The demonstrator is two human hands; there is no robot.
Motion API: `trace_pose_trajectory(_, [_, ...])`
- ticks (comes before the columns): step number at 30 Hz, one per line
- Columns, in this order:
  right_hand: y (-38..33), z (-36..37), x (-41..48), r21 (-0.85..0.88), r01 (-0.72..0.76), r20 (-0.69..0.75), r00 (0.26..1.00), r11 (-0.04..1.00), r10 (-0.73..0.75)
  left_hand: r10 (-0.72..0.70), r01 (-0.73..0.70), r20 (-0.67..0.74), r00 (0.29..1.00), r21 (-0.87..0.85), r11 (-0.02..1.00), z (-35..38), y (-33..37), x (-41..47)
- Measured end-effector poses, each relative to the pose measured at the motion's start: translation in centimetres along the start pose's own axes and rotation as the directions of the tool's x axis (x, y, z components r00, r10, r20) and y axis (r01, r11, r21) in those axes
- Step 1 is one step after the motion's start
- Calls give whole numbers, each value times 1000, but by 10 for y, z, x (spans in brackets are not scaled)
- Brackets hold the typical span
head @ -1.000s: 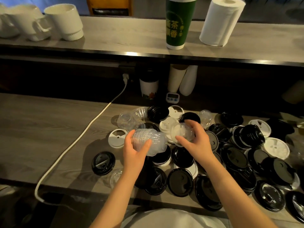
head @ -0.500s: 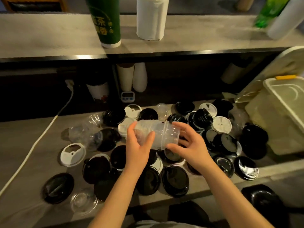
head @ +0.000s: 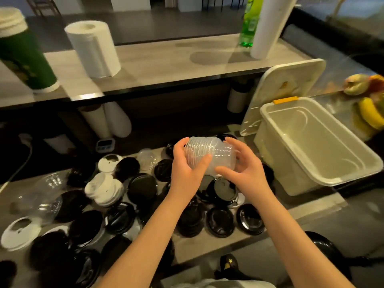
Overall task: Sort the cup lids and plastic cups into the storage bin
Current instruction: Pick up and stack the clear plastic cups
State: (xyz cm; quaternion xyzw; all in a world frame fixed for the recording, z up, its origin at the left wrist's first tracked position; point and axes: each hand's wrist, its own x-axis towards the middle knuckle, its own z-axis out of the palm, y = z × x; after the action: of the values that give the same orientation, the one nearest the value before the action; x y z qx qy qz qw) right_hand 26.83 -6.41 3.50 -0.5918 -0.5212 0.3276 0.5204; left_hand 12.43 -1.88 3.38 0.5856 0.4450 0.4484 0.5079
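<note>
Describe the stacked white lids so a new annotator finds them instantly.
Find the storage bin at right, then scan left past the left hand into the spread of black lids. The stacked white lids sit mid-spread: the only white pile, while the other white lids lie single and flat.

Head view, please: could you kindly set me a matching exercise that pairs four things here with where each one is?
Things:
1. stack of clear plastic cups
2. translucent rectangular plastic storage bin
3. tall green paper cup
4. flat white bin lid

Places:
a. standing on the upper shelf, far left
b. leaning upright behind the bin
c. held sideways between the left hand and right hand
d. standing open at the right

Pairs: 1-c, 2-d, 3-a, 4-b
</note>
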Motion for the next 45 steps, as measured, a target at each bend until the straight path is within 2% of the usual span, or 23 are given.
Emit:
trace_pose_trajectory(3, [1, -52, 16, 122, 21, -59, 998, 992, -14, -23, 24, 10, 1000, -71, 997, 57, 17, 20])
trace_pose_trajectory(7, [11, -114, 43, 149, 65, -141, 989, 987, -44, -177, 199, 97, 979, -320, 926, 136, 35, 50])
trace_pose_trajectory(9, [19, -146, 57, 141, 58, -191, 981, 988, -31, -211, 250, 148, 966, -329, 911, 171, 40, 63])
trace_pose_trajectory(12, [30, -190, 75, 150, 0, -252, 967, 989, 38, -226, 270, 263, 938, -147, 952, 210, 41, 86])
trace_pose_trajectory(15, [43, -228, 90, 103, -45, -291, 954, 994, 73, -195, 150, 284, 939, 171, 974, 238, 35, 112])
trace_pose_trajectory(17, [53, -247, 98, 40, -91, -314, 944, 995, 99, -144, 11, 296, 944, 409, 912, 249, 28, 123])
trace_pose_trajectory(20, [72, -262, 113, -92, -157, -326, 938, 983, 120, -68, -227, 383, 921, 671, 706, 251, 12, 131])
trace_pose_trajectory(23, [96, -262, 130, -239, -259, -270, 943, 936, 192, -108, -348, 481, 870, 756, 555, 245, -5, 132])
trace_pose_trajectory(29, [145, -248, 169, -432, -294, -52, 952, 852, 302, -132, -433, 524, 841, 800, 416, 240, -11, 136])
trace_pose_trajectory(34, [172, -230, 187, -485, -246, 104, 936, 839, 335, -160, -442, 533, 831, 807, 392, 239, -8, 136])
trace_pose_trajectory(39, [189, -226, 184, -657, -143, 295, 855, 740, 426, -164, -448, 537, 828, 808, 384, 238, -6, 134])
trace_pose_trajectory(45, [191, -233, 188, -698, -99, 246, 897, 709, 368, -166, -443, 536, 828, 806, 392, 238, -8, 133])
